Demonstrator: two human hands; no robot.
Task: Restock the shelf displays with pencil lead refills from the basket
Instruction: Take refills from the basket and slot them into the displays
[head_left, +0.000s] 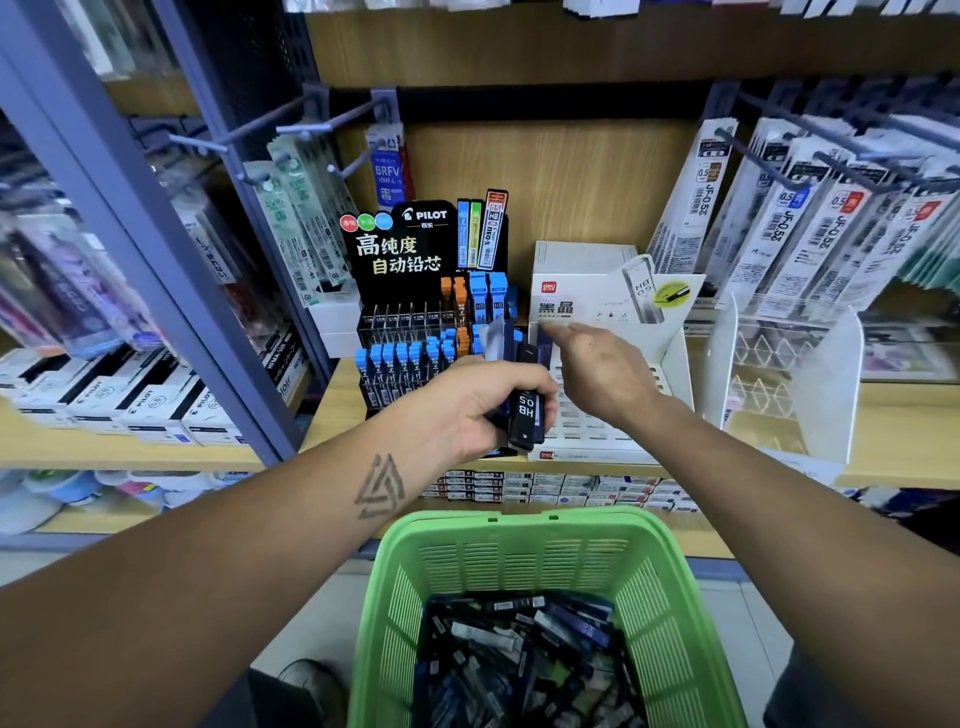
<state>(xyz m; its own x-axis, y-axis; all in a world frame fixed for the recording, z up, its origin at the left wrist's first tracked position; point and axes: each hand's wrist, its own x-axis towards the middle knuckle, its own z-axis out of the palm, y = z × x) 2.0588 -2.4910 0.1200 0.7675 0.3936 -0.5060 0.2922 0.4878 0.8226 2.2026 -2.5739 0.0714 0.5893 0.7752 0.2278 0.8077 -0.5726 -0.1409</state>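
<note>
The right hand (605, 371) hides part of the white display box (670, 358) on the shelf (893, 447); its fingers reach toward the box's back card, and whether they pinch anything cannot be told. The left hand (467, 410) grips a bundle of dark lead refill cases (524, 400), one marked HB 0.5, in front of the black display rack (410, 312). More refill cases lie heaped in the green basket (519, 551) below the shelf's front edge, cut off by the bottom of the view.
</note>
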